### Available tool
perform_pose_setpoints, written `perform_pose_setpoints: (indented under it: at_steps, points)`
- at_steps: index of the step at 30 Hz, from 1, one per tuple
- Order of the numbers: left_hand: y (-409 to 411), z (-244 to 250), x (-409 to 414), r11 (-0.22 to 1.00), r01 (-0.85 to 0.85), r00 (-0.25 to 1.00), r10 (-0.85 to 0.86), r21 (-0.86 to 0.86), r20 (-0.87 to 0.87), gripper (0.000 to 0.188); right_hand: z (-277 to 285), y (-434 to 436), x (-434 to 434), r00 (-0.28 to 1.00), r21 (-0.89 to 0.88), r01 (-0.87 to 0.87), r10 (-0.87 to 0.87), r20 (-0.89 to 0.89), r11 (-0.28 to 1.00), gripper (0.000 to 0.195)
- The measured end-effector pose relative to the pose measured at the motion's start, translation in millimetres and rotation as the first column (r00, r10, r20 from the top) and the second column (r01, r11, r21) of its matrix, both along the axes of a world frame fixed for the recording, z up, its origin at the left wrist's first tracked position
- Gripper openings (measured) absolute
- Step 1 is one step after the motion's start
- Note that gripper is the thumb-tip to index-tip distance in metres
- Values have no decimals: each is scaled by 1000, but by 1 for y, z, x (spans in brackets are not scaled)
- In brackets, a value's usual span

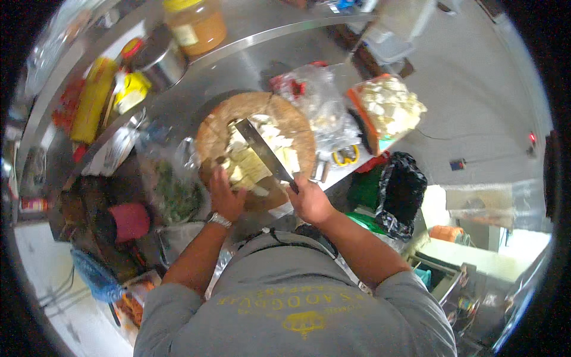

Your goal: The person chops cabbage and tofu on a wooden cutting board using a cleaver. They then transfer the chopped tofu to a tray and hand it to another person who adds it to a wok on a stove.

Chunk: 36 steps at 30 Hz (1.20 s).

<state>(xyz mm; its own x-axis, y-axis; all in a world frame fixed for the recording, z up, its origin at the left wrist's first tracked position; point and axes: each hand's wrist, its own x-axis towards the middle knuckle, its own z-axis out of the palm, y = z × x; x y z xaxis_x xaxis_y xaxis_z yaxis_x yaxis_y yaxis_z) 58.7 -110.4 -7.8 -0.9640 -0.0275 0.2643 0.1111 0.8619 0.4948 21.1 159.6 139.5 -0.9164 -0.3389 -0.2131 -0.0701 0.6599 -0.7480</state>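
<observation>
A round wooden chopping block [214,118] stands before me on the metal counter. Pale, cut vegetable pieces that look like cabbage [247,160] are spread over its middle. My right hand [311,201] grips the dark handle of a cleaver [263,151], whose broad blade slants up and left across the pieces. At the near left rim of the block is my left hand [225,194], thumb held apart and fingers at the edge of the pieces. It appears to hold nothing; whether its fingertips press on the food is blurred.
Right of the block are a clear plastic bag [328,111], yellow-handled scissors [345,155] and an orange basket [359,105] heaped with pale pieces. A bag of greens [176,192] lies left. Behind stand a metal pot [165,62] and a yellow-lidded jar [196,29]. A black bag [401,192] hangs lower right.
</observation>
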Motion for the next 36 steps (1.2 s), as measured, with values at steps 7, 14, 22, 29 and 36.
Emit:
perform_pose_setpoints:
  at_steps: [7, 14, 22, 29, 36]
  points:
    - [74, 108, -29, 975, -9, 989, 41, 224, -139, 73, 16, 91, -15, 988, 303, 126, -94, -121, 945, 18]
    - [255, 183, -85, 408, -61, 812, -510, 911, 284, 42, -39, 142, -62, 990, 315, -90, 119, -72, 945, 27]
    - [425, 100, -190, 697, -295, 704, -304, 653, 642, 16, -174, 153, -100, 913, 296, -194, 283, -293, 935, 44]
    - [438, 78, -218, 921, 387, 691, -324, 48, 646, 19, -143, 165, -102, 882, 427, -187, 343, -323, 885, 56]
    - [461, 81, -226, 930, -254, 746, 14, 265, 665, 22, -114, 163, -135, 909, 464, -392, 412, 62, 794, 68]
